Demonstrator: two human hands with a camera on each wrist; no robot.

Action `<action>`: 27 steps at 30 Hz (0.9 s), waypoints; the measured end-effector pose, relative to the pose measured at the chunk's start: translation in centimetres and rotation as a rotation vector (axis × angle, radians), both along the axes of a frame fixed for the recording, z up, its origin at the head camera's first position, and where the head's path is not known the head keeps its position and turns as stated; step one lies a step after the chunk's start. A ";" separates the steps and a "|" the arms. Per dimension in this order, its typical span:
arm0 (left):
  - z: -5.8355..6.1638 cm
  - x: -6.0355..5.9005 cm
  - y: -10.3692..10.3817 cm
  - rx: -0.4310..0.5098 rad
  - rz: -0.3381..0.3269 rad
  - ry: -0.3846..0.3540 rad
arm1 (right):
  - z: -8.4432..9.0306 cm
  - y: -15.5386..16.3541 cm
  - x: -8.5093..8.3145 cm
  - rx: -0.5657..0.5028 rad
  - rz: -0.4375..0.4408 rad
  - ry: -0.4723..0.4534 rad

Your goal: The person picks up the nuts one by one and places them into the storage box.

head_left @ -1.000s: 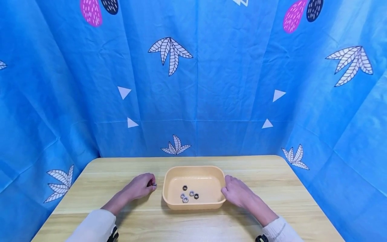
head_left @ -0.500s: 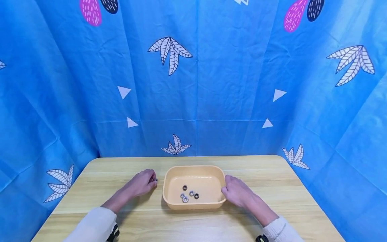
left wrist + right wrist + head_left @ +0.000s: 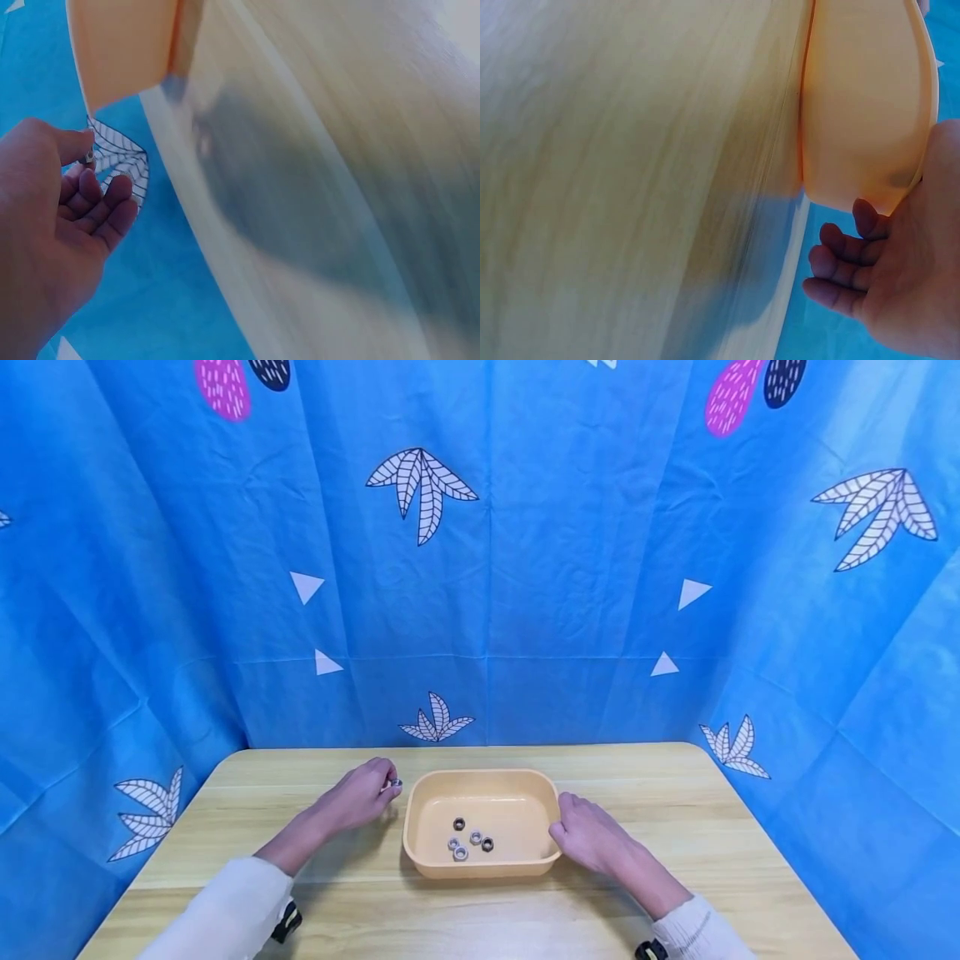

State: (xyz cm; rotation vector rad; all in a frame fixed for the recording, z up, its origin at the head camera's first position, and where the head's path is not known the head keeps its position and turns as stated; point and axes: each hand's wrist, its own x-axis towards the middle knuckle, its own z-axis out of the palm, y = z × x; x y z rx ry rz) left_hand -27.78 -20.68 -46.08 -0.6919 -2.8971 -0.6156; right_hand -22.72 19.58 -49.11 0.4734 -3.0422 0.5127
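Observation:
My left hand (image 3: pixel 360 796) pinches a small metal nut (image 3: pixel 397 783) between thumb and forefinger, just off the left end of a pale orange plastic basin (image 3: pixel 480 871). The left wrist view shows the edge of this nut (image 3: pixel 88 157) at the fingertips, the other fingers loosely curled below it. At the basin's right end my right hand (image 3: pixel 594 835) grips the rim, thumb over the top. From the right wrist, its fingers (image 3: pixel 840 274) show curled beneath the basin's end wall (image 3: pixel 870 112). Several nuts lie on the basin floor, among them a dark nut (image 3: pixel 459 823) and a silver nut (image 3: pixel 461 853).
The basin stands on a light wood-grain table (image 3: pixel 480 922). A blue patterned curtain (image 3: pixel 562 568) surrounds the table's back and sides. Each wrist wears a black strap (image 3: pixel 287 922) by a pale sleeve (image 3: pixel 225 914).
My left hand has risen and shifted away from me and slightly right, with the nut in its fingertips. The right hand stays on the rim, and the basin and its nuts have not moved.

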 end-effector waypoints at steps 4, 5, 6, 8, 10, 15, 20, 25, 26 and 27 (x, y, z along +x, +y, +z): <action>0.9 0.5 1.0 0.012 0.003 -0.011 | 0.1 0.0 0.0 0.006 0.003 0.008; 1.1 0.6 1.3 0.015 0.001 -0.014 | 0.1 0.0 0.0 0.007 0.002 0.007; 1.3 0.7 1.6 0.016 -0.002 -0.012 | 0.1 0.0 0.0 0.009 0.002 0.007; 1.7 0.9 2.2 0.018 -0.013 -0.002 | 0.1 0.0 -0.1 0.013 0.000 0.007; 2.0 1.1 2.9 0.021 -0.033 0.024 | 0.1 0.0 -0.1 0.015 -0.002 0.008; 2.3 1.6 4.7 0.024 -0.109 0.077 | 0.1 -0.1 -0.2 0.021 -0.004 0.018; 2.0 2.2 6.2 -0.006 -0.161 0.062 | 0.0 0.0 -0.2 0.047 0.010 0.051; 1.4 2.5 7.1 -0.067 -0.202 0.060 | 0.1 0.1 -0.2 0.080 0.029 0.079; 1.3 2.5 7.2 -0.083 -0.210 0.064 | 0.2 0.1 -0.1 0.085 0.031 0.079; 1.1 2.5 7.4 -0.096 -0.219 0.066 | 0.2 0.1 -0.1 0.089 0.031 0.077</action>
